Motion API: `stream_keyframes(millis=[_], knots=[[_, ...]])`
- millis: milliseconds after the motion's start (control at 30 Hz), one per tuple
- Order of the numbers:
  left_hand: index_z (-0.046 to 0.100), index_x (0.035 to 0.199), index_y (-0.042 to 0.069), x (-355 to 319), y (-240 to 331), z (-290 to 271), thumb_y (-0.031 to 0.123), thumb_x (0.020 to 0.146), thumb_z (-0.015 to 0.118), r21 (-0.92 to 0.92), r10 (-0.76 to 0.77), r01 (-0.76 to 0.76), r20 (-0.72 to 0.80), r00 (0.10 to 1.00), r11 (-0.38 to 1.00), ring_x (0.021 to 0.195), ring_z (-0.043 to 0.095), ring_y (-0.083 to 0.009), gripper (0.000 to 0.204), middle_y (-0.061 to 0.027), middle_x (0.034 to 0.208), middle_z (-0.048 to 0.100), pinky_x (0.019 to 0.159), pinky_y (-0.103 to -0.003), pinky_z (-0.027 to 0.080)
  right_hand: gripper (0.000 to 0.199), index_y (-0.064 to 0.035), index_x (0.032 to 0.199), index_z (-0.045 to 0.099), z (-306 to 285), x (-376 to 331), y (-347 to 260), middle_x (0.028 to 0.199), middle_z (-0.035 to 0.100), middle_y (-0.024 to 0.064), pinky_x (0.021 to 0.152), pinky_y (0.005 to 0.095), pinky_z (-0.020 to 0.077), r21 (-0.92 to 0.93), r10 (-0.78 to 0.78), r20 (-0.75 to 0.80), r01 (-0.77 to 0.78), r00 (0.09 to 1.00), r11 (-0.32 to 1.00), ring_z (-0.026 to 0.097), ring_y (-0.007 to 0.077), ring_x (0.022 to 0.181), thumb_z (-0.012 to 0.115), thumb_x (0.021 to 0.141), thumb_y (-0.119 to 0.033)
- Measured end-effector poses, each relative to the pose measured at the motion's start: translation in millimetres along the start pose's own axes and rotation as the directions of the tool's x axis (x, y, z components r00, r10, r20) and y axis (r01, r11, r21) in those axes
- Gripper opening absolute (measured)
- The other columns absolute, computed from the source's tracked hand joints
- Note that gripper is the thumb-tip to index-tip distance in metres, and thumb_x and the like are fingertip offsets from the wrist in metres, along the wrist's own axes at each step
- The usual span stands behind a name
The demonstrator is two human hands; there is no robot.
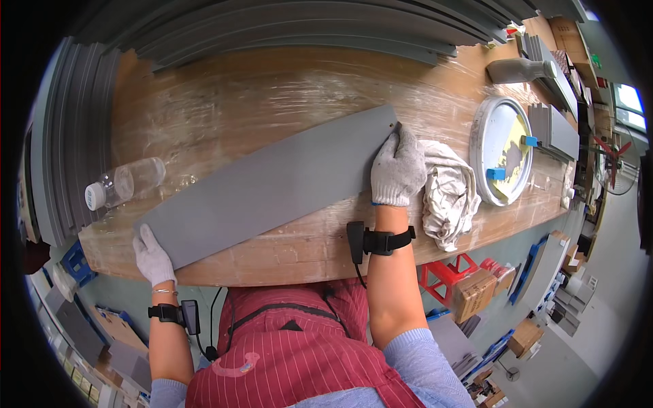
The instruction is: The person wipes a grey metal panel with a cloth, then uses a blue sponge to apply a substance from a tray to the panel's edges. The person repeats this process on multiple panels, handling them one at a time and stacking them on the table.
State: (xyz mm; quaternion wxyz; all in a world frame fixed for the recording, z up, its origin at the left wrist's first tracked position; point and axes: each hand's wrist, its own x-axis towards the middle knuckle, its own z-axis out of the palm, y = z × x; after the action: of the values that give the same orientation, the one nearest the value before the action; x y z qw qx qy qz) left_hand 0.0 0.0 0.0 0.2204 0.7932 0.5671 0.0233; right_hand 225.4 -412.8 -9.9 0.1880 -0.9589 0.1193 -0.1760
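Observation:
A long grey board point(272, 183) lies slantwise on the wooden workbench point(272, 95), which is wrapped in clear film. My left hand point(152, 256), in a white glove, grips the board's near left end at the bench's front edge. My right hand point(397, 168), also gloved, holds the board's far right end with fingers curled over its edge. Both wrists carry black strapped devices. A crumpled white cloth point(447, 194) lies just right of my right hand, touching the glove.
A clear plastic bottle point(126, 182) lies on its side at the bench's left. Stacks of grey boards point(286, 30) line the far and left sides. A round white lid with blue pieces point(502, 149) and a grey bottle point(520, 69) sit at right. Boxes and a red stool point(449, 272) stand below.

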Motion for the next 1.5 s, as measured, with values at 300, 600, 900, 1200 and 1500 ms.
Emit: stream_keyframes(millis=[300,600,900,1200,1500], knots=[[0.045,0.143,-0.014,1.5,-3.3,-7.3,0.059,0.102,0.046,0.005,0.003,-0.003,-0.028,1.000,1.000,0.134,0.051,-0.0393,0.083,-0.0300,0.144,0.053,0.113,-0.038,0.037,0.022,-0.0103,0.113,0.073,6.9,-4.2,-7.7,0.099,0.075,0.0141,0.079,0.0438,0.0567,0.032,-0.041,0.001,0.041,0.999,0.999,0.071,0.0348,0.090,0.063,0.095,-0.020],[0.044,0.144,-0.013,-1.0,-0.5,0.6,0.059,0.102,0.046,0.022,-0.014,0.015,-0.036,0.999,1.000,0.135,0.051,-0.0389,0.083,-0.0289,0.145,0.053,0.113,-0.037,0.037,0.021,-0.0069,0.110,0.075,5.2,10.3,-2.8,0.103,0.075,0.0154,0.085,0.0396,0.0568,0.066,-0.016,-0.028,0.018,0.999,0.998,0.072,0.0321,0.095,0.064,0.093,-0.013],[0.047,0.142,-0.013,1.0,-0.6,1.3,0.060,0.102,0.045,0.077,0.028,-0.025,-0.038,0.999,0.997,0.129,0.055,-0.0415,0.083,-0.0299,0.140,0.056,0.110,-0.040,0.040,0.021,-0.0069,0.109,0.075,5.9,10.1,-1.8,0.103,0.075,0.0144,0.085,0.0390,0.0567,0.081,-0.080,-0.006,0.080,0.997,0.994,0.072,0.0316,0.095,0.064,0.092,-0.014],[0.043,0.145,-0.014,1.9,-3.3,3.5,0.061,0.102,0.045,0.052,-0.007,0.009,-0.043,0.999,0.999,0.137,0.049,-0.0397,0.086,-0.0300,0.147,0.051,0.115,-0.037,0.036,0.022,-0.0070,0.111,0.075,7.1,12.8,-1.2,0.105,0.075,0.0149,0.085,0.0394,0.0565,0.059,-0.063,-0.007,0.063,0.998,0.996,0.072,0.0322,0.095,0.062,0.093,-0.013],[0.042,0.145,-0.014,0.3,-1.8,3.9,0.059,0.102,0.046,-0.027,-0.029,0.029,-0.018,0.999,0.999,0.137,0.049,-0.0383,0.085,-0.0294,0.147,0.051,0.114,-0.037,0.036,0.022,-0.0053,0.110,0.075,2.7,3.0,-7.0,0.102,0.075,0.0172,0.084,0.0398,0.0568,0.077,-0.113,-0.009,0.114,0.993,0.991,0.072,0.0341,0.095,0.064,0.092,-0.012]])
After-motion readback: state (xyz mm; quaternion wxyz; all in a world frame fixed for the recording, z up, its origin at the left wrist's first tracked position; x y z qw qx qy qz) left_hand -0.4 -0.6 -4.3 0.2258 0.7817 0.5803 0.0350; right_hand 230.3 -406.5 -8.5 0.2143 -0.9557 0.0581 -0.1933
